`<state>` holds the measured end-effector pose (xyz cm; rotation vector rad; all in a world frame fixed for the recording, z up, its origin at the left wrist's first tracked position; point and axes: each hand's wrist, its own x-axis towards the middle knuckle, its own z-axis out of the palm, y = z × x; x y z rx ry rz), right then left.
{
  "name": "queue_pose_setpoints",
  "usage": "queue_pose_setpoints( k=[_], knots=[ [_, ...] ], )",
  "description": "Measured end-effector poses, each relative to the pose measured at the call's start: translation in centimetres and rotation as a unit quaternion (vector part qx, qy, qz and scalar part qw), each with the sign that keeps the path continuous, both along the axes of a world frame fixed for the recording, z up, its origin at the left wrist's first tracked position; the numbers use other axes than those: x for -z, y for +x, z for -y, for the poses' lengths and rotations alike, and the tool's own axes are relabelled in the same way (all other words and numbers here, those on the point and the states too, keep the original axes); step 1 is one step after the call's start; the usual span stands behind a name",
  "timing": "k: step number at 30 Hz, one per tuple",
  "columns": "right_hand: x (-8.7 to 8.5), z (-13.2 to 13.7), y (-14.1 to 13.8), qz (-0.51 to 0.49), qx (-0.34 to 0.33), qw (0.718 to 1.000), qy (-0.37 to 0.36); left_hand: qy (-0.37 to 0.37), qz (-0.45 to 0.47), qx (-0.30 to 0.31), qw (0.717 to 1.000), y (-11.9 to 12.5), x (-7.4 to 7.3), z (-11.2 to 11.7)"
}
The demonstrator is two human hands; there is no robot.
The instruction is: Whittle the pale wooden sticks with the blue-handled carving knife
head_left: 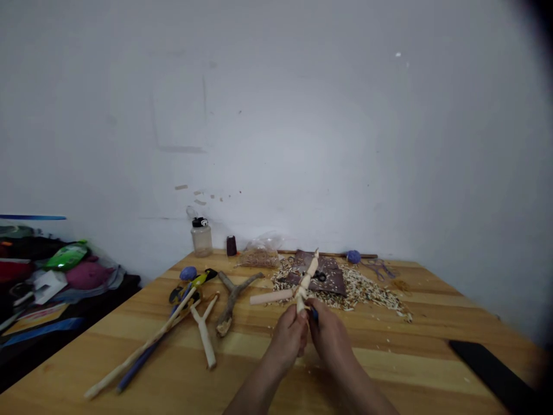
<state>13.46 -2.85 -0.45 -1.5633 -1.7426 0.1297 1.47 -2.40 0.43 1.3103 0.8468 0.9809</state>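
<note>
My left hand (285, 337) is closed round the lower stem of a pale, peeled forked stick (308, 275). One prong points up and away over the wood shavings, the other out to the left. My right hand (332, 339) is closed beside it, against the stem, on a tool with a blue handle (314, 314). The fingers hide most of that tool, and its working end cannot be made out. Beyond the stick lies a dark brown sheet (334, 281) strewn with wood shavings (367, 288), and black scissor-like handles (320, 276) rest on it.
To the left lie a peeled forked stick (204, 340), a bark-covered forked branch (233, 300), long sticks (142, 349) and yellow-black pliers (202, 279). Along the back stand a bottle (201, 239), a thread spool (231, 246) and a plastic bag (259, 253). A black flat object (488, 369) lies right.
</note>
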Motion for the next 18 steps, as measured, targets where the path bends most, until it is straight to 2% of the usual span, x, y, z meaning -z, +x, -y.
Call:
queue_pose_setpoints(
  k=[3, 7, 10, 13, 18],
  knots=[
    [-0.1, -0.4, 0.8, -0.162, -0.028, 0.986, 0.006, -0.01, 0.026, -0.01, 1.0, -0.2, 0.0, -0.3],
    [-0.8, -0.1, 1.8, -0.255, -0.086, 0.962, -0.036, 0.008, 0.021, -0.038, 0.999, -0.7, 0.0, -0.9],
    [-1.4, 0.2, 1.9, -0.231, -0.113, 0.966, -0.009, 0.027, 0.013, -0.067, 0.997, -0.9, 0.1, -1.5],
    [-1.1, 0.0, 1.8, -0.177, -0.122, 0.976, 0.029, 0.041, 0.013, -0.09, 0.995, -1.2, 0.2, -2.0],
    [-0.2, -0.4, 2.2, -0.108, -0.09, 0.989, 0.046, 0.07, 0.024, -0.107, 0.992, -1.5, -0.1, -2.3]
  ],
)
